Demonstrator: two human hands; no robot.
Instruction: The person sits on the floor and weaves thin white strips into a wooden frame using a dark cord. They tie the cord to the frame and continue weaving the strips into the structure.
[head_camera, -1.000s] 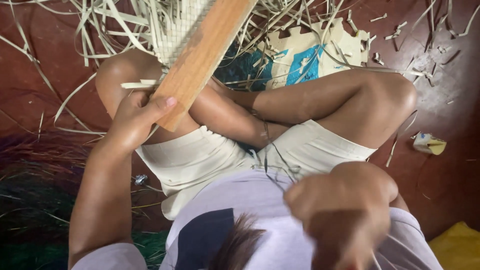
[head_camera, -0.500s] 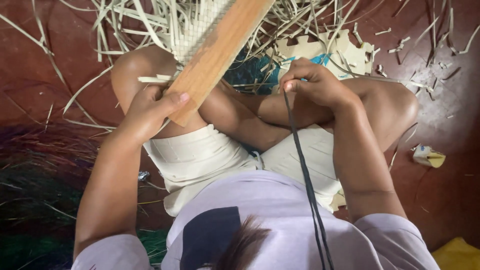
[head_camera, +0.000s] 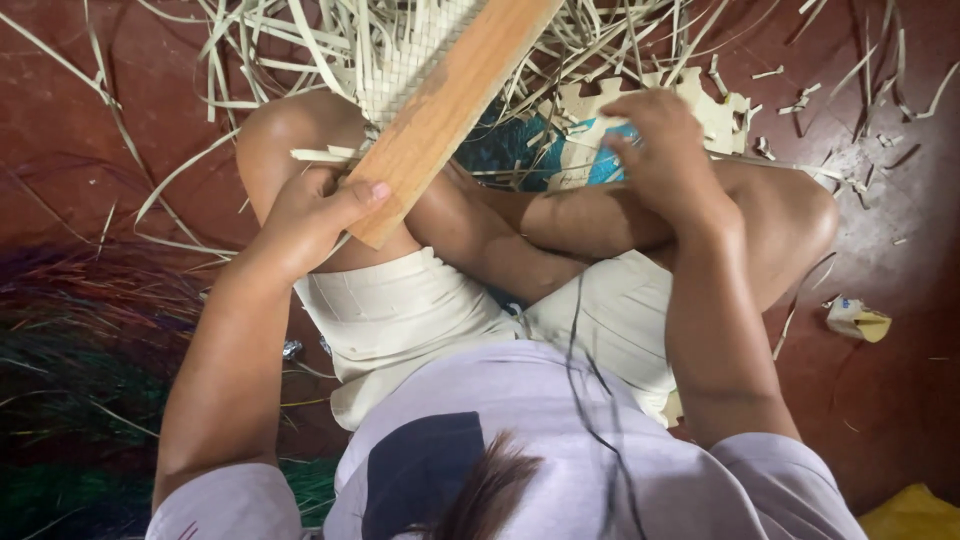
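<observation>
I sit cross-legged on a dark red floor. My left hand (head_camera: 315, 215) grips the lower end of a long wooden board (head_camera: 455, 95) that leans up and away over my left knee. Pale woven strip matting (head_camera: 405, 55) lies along the board's left side. My right hand (head_camera: 660, 145) reaches forward over my right knee, fingers curled down among the loose pale strips (head_camera: 600, 60) beside a foam mat piece (head_camera: 640, 115). What it holds, if anything, is hidden. A thin dark cord (head_camera: 580, 370) hangs across my lap.
Loose pale strips litter the floor ahead. A heap of dark green and purple fibres (head_camera: 70, 360) lies at my left. A crumpled yellow and white wrapper (head_camera: 855, 320) sits on the floor at right, and a yellow object (head_camera: 915, 515) fills the bottom right corner.
My right hand rose from my lap and reached forward over my right knee to the strips. The dark cord came into view. My left hand kept its grip on the board.
</observation>
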